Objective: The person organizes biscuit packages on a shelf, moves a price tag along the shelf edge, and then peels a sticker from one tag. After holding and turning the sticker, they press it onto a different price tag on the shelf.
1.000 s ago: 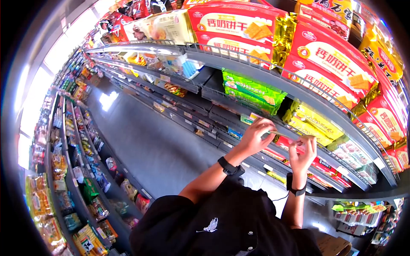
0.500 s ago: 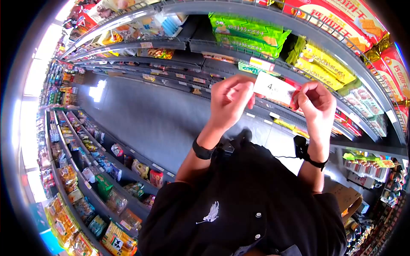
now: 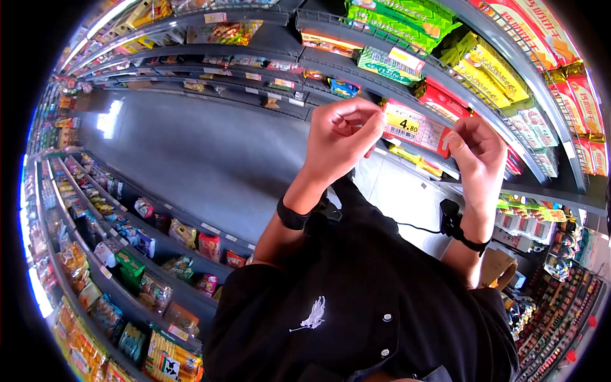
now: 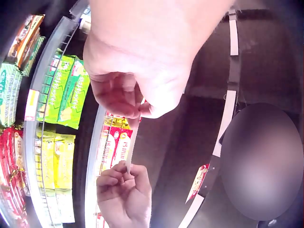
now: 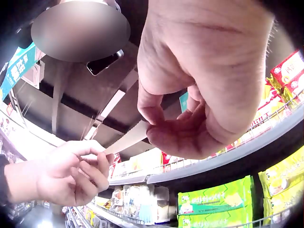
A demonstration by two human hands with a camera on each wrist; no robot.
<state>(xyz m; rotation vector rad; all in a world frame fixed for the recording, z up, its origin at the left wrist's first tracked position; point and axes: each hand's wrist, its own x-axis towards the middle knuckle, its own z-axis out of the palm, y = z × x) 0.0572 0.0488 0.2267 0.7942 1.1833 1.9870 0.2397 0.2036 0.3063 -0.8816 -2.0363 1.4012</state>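
Note:
A price tag (image 3: 417, 135) reading 4.80, with a yellow panel, a barcode and red ends, is stretched between both hands in the head view. My left hand (image 3: 344, 137) pinches one end between thumb and curled fingers. At the opposite end, my right hand (image 3: 480, 153) pinches the red edge with thumb and fingertips. Both wrist views show the tag (image 4: 132, 142) almost edge-on as a thin strip. Behind it are shelves with a green-and-white pack (image 3: 388, 65) and red packs (image 3: 443, 102).
A shelf holds green biscuit packs (image 3: 407, 22) and yellow packs (image 3: 487, 70), with red biscuit boxes (image 3: 582, 105) farther right. Another long shelf of snacks (image 3: 130, 267) runs along the left, across the grey aisle floor (image 3: 191, 146). An open cardboard box (image 3: 496, 267) stands behind the right elbow.
The tag, first seen nearly edge-on, has been turned to face the head camera and lowered closer to the body. Both hands kept hold of it. The head view has tilted downward.

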